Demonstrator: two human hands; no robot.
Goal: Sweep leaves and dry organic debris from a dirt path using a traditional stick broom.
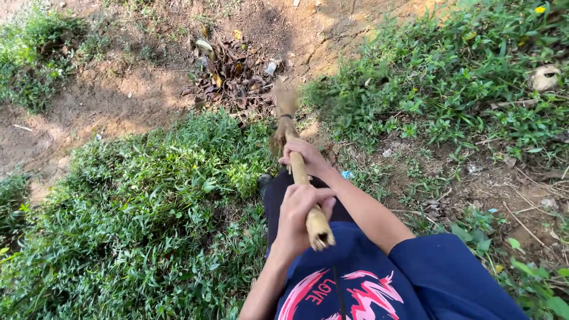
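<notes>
I hold a broom with a pale bamboo handle [312,214] in both hands. My left hand [299,214] grips the handle near its cut upper end. Farther down the stick, my right hand [303,159] is closed around it just above the bound brush head [284,115]. The bristles are blurred and point at a pile of dry brown leaves [232,76] on bare dirt. My dark trousers and blue printed shirt fill the bottom of the view.
Green grass and weeds [154,207] lie to the left and on the right [462,77]. Bare brown soil [112,95] runs across the top. A pale stone-like object [544,77] sits in the weeds at far right, with scattered twigs and scraps nearby.
</notes>
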